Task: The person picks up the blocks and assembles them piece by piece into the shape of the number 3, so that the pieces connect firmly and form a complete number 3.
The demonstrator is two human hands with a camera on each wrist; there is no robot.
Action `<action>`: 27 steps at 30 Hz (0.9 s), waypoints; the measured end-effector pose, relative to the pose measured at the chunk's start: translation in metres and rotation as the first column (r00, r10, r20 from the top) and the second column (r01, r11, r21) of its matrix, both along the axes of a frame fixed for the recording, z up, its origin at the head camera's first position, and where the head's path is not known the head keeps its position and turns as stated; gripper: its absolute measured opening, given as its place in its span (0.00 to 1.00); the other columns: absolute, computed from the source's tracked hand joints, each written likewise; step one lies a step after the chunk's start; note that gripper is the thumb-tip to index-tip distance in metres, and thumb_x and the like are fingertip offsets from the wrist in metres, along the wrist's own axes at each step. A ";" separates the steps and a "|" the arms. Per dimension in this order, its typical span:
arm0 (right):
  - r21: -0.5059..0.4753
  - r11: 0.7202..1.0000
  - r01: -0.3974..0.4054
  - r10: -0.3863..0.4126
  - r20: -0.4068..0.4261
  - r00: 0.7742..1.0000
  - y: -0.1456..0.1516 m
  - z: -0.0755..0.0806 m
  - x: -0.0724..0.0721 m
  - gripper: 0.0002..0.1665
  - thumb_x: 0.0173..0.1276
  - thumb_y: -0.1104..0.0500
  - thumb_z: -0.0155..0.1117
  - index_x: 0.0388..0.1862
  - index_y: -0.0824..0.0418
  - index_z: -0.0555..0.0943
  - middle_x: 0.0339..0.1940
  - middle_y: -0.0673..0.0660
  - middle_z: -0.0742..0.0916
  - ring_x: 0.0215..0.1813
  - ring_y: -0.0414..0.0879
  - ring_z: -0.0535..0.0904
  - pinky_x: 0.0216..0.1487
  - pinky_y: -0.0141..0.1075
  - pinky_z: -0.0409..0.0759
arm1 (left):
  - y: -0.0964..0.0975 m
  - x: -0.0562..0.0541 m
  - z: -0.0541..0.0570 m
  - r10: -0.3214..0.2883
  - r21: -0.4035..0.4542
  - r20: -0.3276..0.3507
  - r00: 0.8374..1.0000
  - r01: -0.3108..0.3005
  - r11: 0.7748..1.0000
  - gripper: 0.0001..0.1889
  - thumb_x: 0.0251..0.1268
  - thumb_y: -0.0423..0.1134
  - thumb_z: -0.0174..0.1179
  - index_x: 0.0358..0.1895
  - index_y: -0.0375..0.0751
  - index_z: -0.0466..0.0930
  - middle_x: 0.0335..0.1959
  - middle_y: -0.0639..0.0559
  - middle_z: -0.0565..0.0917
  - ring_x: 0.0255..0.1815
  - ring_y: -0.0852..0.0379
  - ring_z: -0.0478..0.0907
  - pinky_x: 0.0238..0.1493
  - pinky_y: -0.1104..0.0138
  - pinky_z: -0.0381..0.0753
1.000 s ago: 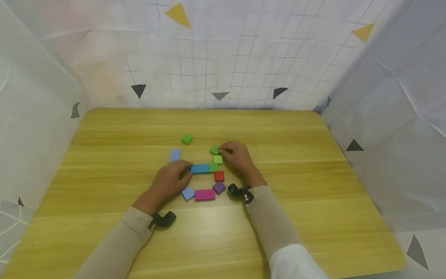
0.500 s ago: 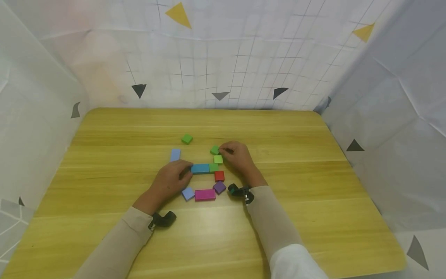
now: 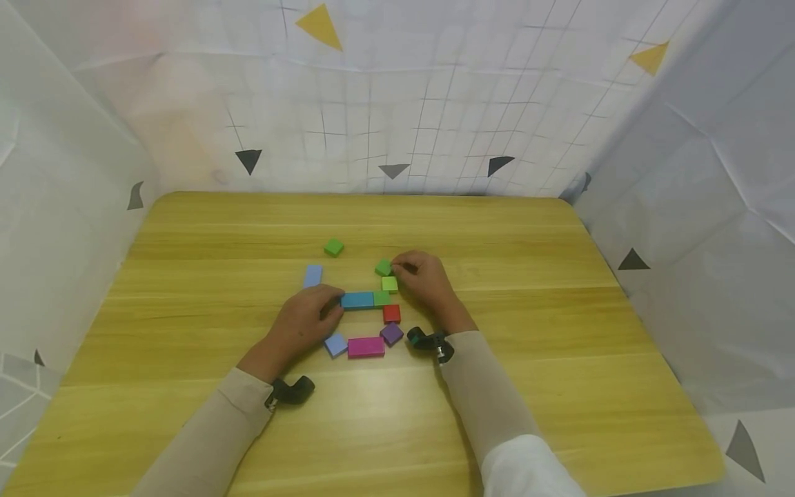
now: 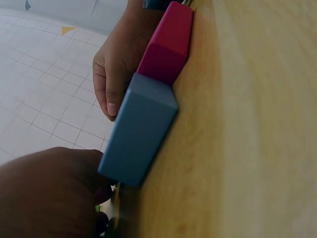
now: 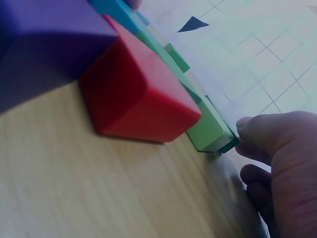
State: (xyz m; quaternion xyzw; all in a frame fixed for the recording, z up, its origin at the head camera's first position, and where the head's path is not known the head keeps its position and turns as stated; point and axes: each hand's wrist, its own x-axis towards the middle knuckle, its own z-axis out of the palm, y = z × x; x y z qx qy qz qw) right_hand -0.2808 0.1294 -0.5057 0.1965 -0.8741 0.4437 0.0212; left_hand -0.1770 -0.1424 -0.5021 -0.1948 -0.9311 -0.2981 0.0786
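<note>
My left hand (image 3: 302,323) curls over the left end of a long blue block (image 3: 357,300), index finger on its far side and thumb on its near side. What lies under the palm is hidden. A green block (image 3: 381,298) meets the blue one's right end. My right hand (image 3: 425,277) pinches the right corner of another green block (image 3: 383,268) at the far end of the right-hand row. A lime block (image 3: 389,284) sits just nearer. In the right wrist view, thumb and fingertips (image 5: 243,122) are at that dark green block's (image 5: 230,145) edge.
Nearer me lie a red block (image 3: 391,313), a purple block (image 3: 392,334), a magenta block (image 3: 366,347) and a light blue block (image 3: 336,345). Another light blue block (image 3: 313,275) stands beyond my left hand. A loose green block (image 3: 334,248) lies farther back on the wooden table (image 3: 528,276).
</note>
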 end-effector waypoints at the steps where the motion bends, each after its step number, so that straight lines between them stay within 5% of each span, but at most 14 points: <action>1: -0.004 1.000 0.004 -0.004 0.006 1.000 0.000 0.000 0.000 0.07 0.70 0.56 0.66 0.42 0.55 0.88 0.47 0.51 0.89 0.55 0.46 0.82 0.62 0.41 0.78 | 0.000 0.000 0.000 -0.001 0.000 0.000 1.000 0.001 1.000 0.17 0.69 0.44 0.62 0.58 0.46 0.81 0.51 0.54 0.84 0.51 0.57 0.80 0.54 0.57 0.82; 13: 0.005 1.000 -0.001 0.001 0.059 0.998 -0.003 0.010 0.003 0.13 0.72 0.52 0.64 0.51 0.54 0.85 0.55 0.51 0.86 0.61 0.49 0.79 0.63 0.45 0.78 | 0.001 0.000 0.002 -0.011 0.010 -0.020 1.000 0.011 1.000 0.16 0.68 0.43 0.63 0.57 0.45 0.82 0.50 0.54 0.85 0.48 0.58 0.80 0.52 0.60 0.82; 18: 0.042 0.995 -0.088 0.087 0.025 0.996 -0.017 0.029 0.007 0.16 0.70 0.55 0.65 0.54 0.59 0.85 0.57 0.54 0.86 0.63 0.52 0.78 0.65 0.48 0.75 | 0.002 -0.001 0.002 -0.011 0.004 -0.012 1.000 0.011 1.000 0.16 0.68 0.44 0.63 0.57 0.46 0.82 0.49 0.54 0.85 0.45 0.58 0.79 0.51 0.60 0.82; 22: 0.185 0.963 -0.198 0.214 -0.071 0.974 -0.033 0.049 0.008 0.18 0.70 0.57 0.66 0.56 0.61 0.84 0.57 0.56 0.86 0.63 0.52 0.77 0.68 0.46 0.73 | 0.001 -0.001 0.002 -0.013 0.003 -0.011 1.000 0.013 1.000 0.16 0.68 0.43 0.63 0.57 0.45 0.82 0.49 0.54 0.85 0.44 0.59 0.78 0.50 0.60 0.82; 27: 0.351 0.890 -0.291 0.342 -0.094 0.935 -0.051 0.072 0.006 0.19 0.71 0.55 0.65 0.59 0.59 0.82 0.60 0.54 0.84 0.65 0.50 0.76 0.69 0.44 0.71 | 0.000 -0.001 0.002 -0.018 0.000 -0.015 1.000 0.018 1.000 0.16 0.68 0.43 0.62 0.57 0.44 0.82 0.48 0.53 0.85 0.42 0.57 0.77 0.49 0.60 0.82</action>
